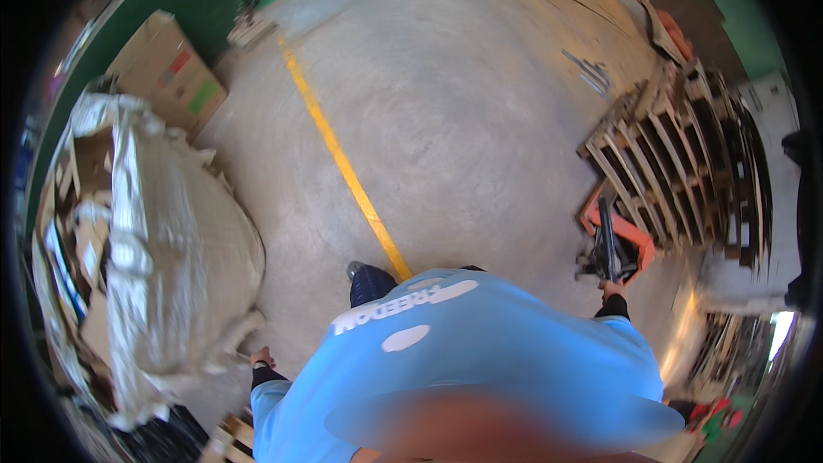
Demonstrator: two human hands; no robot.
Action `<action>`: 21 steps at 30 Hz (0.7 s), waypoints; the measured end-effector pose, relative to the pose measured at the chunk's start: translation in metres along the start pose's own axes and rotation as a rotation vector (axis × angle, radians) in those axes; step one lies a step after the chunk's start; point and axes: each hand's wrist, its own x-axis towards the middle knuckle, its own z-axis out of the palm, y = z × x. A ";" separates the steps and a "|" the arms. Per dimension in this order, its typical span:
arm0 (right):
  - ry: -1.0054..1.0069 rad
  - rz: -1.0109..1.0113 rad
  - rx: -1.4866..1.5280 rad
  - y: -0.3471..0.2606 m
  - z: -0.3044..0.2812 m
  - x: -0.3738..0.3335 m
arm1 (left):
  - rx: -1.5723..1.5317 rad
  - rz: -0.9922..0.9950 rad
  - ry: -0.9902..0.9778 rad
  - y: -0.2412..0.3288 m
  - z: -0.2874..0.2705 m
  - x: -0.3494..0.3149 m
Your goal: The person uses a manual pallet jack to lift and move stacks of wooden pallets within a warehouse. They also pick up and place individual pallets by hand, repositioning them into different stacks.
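Observation:
My right hand (612,289), low on the right with its arm stretched out, is closed on the end of the black handle (607,240) of an orange pallet jack (636,244). The jack stands at the near side of a stack of wooden pallets (664,154). My left hand (261,357) hangs out to the left of my body, next to the lower corner of a large white woven bulk bag (184,240). Its fingers are too small to make out, and I cannot tell whether they touch the bag. Flattened cardboard (90,249) fills the bag.
A yellow floor line (343,163) runs from my feet to the far left. Behind the bag, a cardboard box (167,73) leans by a green partition (193,13). Metal pieces (589,71) lie on the floor at the far right. A wooden pallet (230,439) shows at the lower left.

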 end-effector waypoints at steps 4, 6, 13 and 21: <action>0.113 -0.034 -0.321 -0.093 -0.019 -0.061 | 0.094 0.251 0.036 0.254 -0.114 0.008; 0.075 0.050 -0.195 -0.146 -0.044 -0.097 | 0.295 0.489 0.097 0.409 -0.145 -0.004; 0.085 0.270 -0.184 -0.359 -0.139 -0.134 | 0.047 1.244 -0.112 0.929 -0.002 -0.146; 0.025 0.343 -0.081 -0.600 -0.260 0.004 | 0.548 1.564 -0.725 1.180 0.294 -0.525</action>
